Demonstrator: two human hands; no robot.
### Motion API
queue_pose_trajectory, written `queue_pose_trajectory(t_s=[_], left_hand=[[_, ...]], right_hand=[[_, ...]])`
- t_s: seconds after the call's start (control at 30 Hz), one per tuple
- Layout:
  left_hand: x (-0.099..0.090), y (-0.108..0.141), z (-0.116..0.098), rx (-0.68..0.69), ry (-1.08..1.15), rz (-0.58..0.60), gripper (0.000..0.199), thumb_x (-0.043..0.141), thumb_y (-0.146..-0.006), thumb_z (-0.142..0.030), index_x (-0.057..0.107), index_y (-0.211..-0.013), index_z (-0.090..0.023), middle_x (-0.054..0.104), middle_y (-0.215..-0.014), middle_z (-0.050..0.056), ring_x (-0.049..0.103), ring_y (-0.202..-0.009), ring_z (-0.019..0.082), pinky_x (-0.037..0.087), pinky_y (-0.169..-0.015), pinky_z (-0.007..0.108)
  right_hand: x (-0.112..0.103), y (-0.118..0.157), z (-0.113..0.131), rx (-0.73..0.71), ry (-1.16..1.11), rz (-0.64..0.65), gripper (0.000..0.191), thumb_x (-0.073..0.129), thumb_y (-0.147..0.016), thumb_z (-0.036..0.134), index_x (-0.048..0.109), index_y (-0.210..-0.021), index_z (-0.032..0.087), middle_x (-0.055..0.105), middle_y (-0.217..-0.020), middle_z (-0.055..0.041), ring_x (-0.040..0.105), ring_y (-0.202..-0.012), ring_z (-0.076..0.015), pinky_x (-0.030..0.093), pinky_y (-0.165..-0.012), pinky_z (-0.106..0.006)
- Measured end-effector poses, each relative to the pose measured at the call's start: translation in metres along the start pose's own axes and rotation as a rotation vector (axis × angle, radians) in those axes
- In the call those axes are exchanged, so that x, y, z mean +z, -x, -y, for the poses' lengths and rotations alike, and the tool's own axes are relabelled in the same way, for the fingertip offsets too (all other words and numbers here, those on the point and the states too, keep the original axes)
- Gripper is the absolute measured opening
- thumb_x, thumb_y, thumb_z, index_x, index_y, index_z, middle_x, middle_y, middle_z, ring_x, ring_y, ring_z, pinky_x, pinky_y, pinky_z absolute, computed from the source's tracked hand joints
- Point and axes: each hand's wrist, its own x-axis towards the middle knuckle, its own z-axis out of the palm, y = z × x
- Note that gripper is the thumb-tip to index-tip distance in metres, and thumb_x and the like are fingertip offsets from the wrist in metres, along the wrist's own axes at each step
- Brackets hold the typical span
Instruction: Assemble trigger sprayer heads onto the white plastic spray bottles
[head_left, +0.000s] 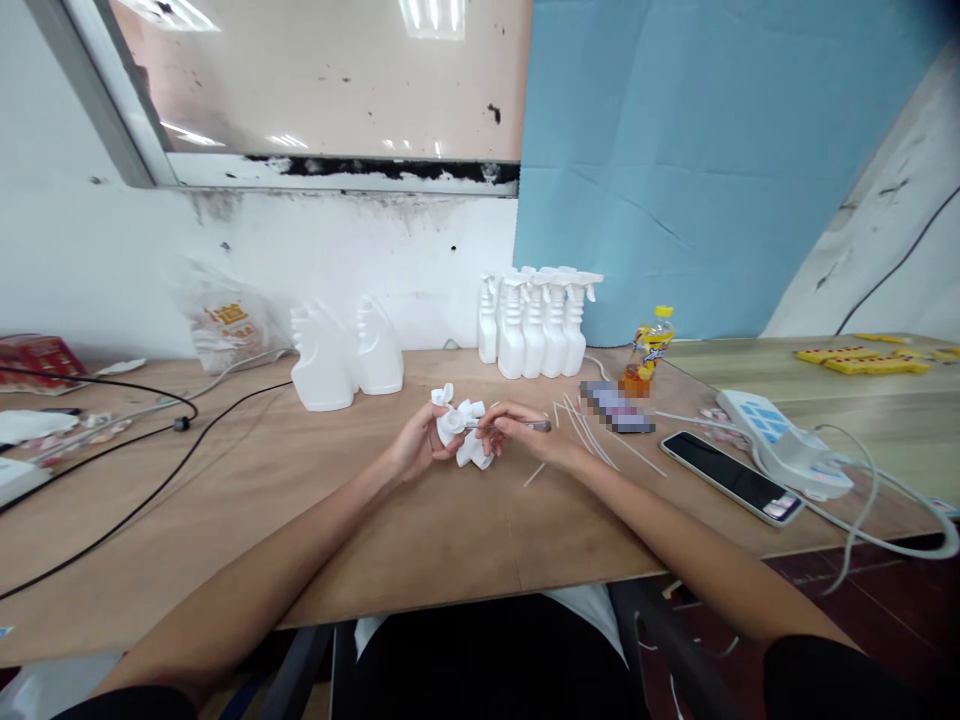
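My left hand [420, 442] is closed round a white spray trigger head [450, 427] above the middle of the table. In my right hand [517, 432] is a small screwdriver [538, 426], its thin metal shaft pointing left at the trigger head. Whether its tip touches or enters the head is too small to tell. More white trigger heads [474, 452] lie on the table just behind and beside my hands. Several thin white dip tubes [589, 432] are spread to the right of my right hand.
White bottles without tops [324, 372] stand at the back left. Several bottles with trigger heads [532, 335] stand against the wall. To the right are a drink bottle [646, 355], a phone [731, 477] and a power strip [784, 440] with cables. Black cables [169, 480] cross the left side.
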Motion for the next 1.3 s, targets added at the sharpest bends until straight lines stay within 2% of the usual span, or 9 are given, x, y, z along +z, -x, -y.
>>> queue_pose_trajectory(t_s=[0.1, 0.2, 0.33, 0.5, 0.7, 0.87, 1.03, 1.13, 1.3], left_hand=[[-0.004, -0.002, 0.001, -0.013, 0.103, -0.008, 0.025, 0.052, -0.087, -0.037, 0.058, -0.079, -0.014, 0.053, -0.055, 0.002, 0.043, -0.047, 0.01, 0.029, -0.04, 0.017], [-0.005, -0.003, 0.003, -0.012, 0.156, -0.049, 0.027, 0.055, -0.091, -0.038, 0.061, -0.089, -0.013, 0.059, -0.066, 0.004, 0.053, -0.057, 0.011, 0.043, -0.05, 0.019], [-0.005, -0.002, 0.006, 0.065, 0.058, -0.04, 0.03, 0.061, -0.09, -0.043, 0.056, -0.099, -0.015, 0.063, -0.074, 0.005, 0.058, -0.061, 0.013, 0.044, -0.048, 0.021], [-0.006, -0.004, 0.014, 0.255, -0.138, -0.16, 0.041, 0.074, -0.082, -0.036, 0.041, -0.102, -0.023, 0.067, -0.091, 0.002, 0.065, -0.071, 0.017, 0.049, -0.05, 0.024], [-0.022, -0.011, 0.014, 0.327, -0.319, -0.307, 0.05, 0.077, -0.077, -0.046, 0.045, -0.106, -0.021, 0.068, -0.089, 0.003, 0.068, -0.079, 0.021, 0.054, -0.06, 0.03], [-0.055, -0.016, 0.01, 0.345, -0.45, -0.456, 0.053, 0.076, -0.074, -0.054, 0.057, -0.107, -0.017, 0.07, -0.104, 0.008, 0.067, -0.095, 0.025, 0.051, -0.081, 0.034], [-0.081, -0.015, 0.008, 0.217, -0.612, -0.511, 0.047, 0.073, -0.073, -0.057, 0.068, -0.094, -0.015, 0.071, -0.087, 0.006, 0.064, -0.084, 0.024, 0.045, -0.075, 0.032], [-0.084, -0.014, 0.008, 0.138, -0.638, -0.526, 0.041, 0.072, -0.074, -0.057, 0.066, -0.072, -0.016, 0.063, -0.067, 0.003, 0.059, -0.069, 0.022, 0.04, -0.067, 0.032], [-0.076, -0.013, 0.01, 0.126, -0.679, -0.459, 0.037, 0.068, -0.078, -0.053, 0.063, -0.064, -0.019, 0.061, -0.068, 0.001, 0.056, -0.072, 0.021, 0.04, -0.068, 0.032]], right_hand=[[0.002, 0.002, -0.003, -0.171, 0.344, 0.007, 0.026, 0.053, -0.099, 0.038, 0.064, -0.116, 0.023, 0.063, -0.122, -0.0101, 0.065, -0.104, -0.0199, 0.054, -0.084, -0.035], [0.001, 0.003, -0.004, -0.335, 0.642, -0.003, 0.026, 0.053, -0.099, 0.031, 0.062, -0.123, 0.025, 0.05, -0.143, -0.0111, 0.048, -0.135, -0.0238, 0.044, -0.106, -0.042], [-0.002, 0.004, -0.003, -0.393, 0.778, 0.077, 0.031, 0.046, -0.1, 0.023, 0.06, -0.128, 0.026, 0.046, -0.152, -0.0103, 0.047, -0.138, -0.0221, 0.039, -0.112, -0.043], [-0.003, 0.004, -0.002, -0.344, 0.707, 0.067, 0.033, 0.043, -0.101, 0.022, 0.064, -0.126, 0.025, 0.054, -0.147, -0.0077, 0.045, -0.141, -0.0217, 0.036, -0.115, -0.042], [-0.011, 0.006, 0.001, -0.165, 0.542, -0.173, 0.03, 0.046, -0.1, 0.032, 0.071, -0.114, 0.025, 0.063, -0.137, -0.0052, 0.059, -0.128, -0.0225, 0.045, -0.108, -0.038], [-0.037, 0.006, -0.001, -0.162, 0.683, -0.35, 0.027, 0.05, -0.096, 0.03, 0.074, -0.103, 0.022, 0.072, -0.122, -0.0069, 0.068, -0.113, -0.0226, 0.051, -0.099, -0.035], [-0.067, 0.009, -0.006, -0.025, 0.767, -0.459, 0.027, 0.049, -0.093, 0.029, 0.074, -0.094, 0.02, 0.077, -0.096, -0.0051, 0.072, -0.091, -0.0207, 0.054, -0.082, -0.031], [-0.079, 0.01, -0.01, 0.081, 0.779, -0.484, 0.027, 0.049, -0.09, 0.028, 0.074, -0.085, 0.019, 0.076, -0.08, -0.0034, 0.072, -0.078, -0.0194, 0.053, -0.073, -0.029], [-0.09, 0.009, -0.02, 0.145, 0.647, -0.517, 0.024, 0.05, -0.086, 0.028, 0.069, -0.076, 0.018, 0.074, -0.077, -0.0035, 0.071, -0.067, -0.0187, 0.054, -0.067, -0.029]])
